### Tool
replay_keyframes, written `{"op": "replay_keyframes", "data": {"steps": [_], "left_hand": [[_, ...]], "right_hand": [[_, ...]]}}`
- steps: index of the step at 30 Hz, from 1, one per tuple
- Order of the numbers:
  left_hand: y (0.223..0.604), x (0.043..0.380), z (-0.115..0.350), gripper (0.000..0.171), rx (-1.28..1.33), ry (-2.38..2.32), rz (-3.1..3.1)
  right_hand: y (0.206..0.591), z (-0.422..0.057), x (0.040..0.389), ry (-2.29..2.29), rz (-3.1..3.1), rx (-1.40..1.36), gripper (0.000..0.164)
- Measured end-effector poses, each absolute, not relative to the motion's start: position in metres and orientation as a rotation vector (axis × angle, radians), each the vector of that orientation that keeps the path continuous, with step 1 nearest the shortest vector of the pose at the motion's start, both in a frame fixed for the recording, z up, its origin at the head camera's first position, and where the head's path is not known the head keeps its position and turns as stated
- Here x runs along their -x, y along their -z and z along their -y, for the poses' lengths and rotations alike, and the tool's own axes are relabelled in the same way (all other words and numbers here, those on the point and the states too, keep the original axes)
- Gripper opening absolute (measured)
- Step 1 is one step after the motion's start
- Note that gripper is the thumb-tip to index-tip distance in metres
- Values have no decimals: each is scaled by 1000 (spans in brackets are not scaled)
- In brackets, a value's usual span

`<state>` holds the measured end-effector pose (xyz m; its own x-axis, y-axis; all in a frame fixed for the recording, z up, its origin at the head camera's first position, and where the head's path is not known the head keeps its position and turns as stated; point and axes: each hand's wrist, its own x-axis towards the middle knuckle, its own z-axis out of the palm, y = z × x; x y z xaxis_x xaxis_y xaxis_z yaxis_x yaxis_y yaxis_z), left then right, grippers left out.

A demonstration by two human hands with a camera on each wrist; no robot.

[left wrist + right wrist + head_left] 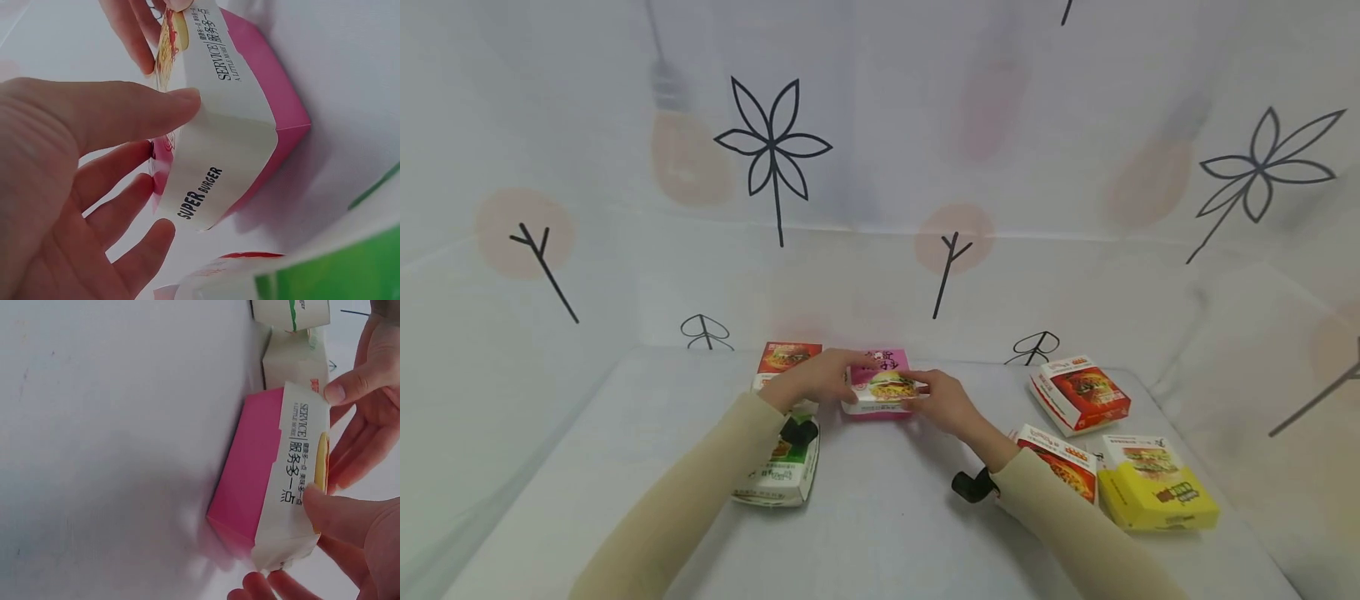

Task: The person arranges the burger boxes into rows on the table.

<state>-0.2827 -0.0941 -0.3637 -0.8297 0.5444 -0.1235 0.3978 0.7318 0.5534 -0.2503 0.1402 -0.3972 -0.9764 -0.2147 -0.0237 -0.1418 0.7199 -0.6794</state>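
Observation:
A pink and white burger box (880, 407), printed with a burger and "SUPER BURGER", stands at the back middle of the table. My left hand (820, 375) holds its left side, the thumb on the white front flap and the fingers by the top edge in the left wrist view. From the right, my right hand (951, 406) grips the other front corner. Its thumb presses the front edge of the lid in the right wrist view, with fingertips at the corner. The lid (299, 462) looks down over the pink base.
Left of the pink box, a red and white box (788, 357) stands behind a green and white one (778, 483), both partly hidden by my left arm. On the right are a red box (1082, 393), another red one (1060, 462) and a yellow box (1157, 492). A patterned cloth (880, 275) hangs behind.

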Motion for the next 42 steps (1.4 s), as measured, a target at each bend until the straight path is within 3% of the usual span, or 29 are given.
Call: {"op": "replay_keyframes", "data": {"steps": [11,22,34,42], "left_hand": [[368,289,96,54,-800,-730,-2661],[373,293,93,52,-823,-754,-2650],[374,290,94,51,-806,-745,-2641],[373,290,93,51,-828,-708,-2635]], "right_hand": [[399,-137,253,1029,-2865,263,54],[370,-154,252,971,-2863,320,55],[331,-210,219,959,-2893,350,54],[320,-279,189,1073,-2766,520,54]]}}
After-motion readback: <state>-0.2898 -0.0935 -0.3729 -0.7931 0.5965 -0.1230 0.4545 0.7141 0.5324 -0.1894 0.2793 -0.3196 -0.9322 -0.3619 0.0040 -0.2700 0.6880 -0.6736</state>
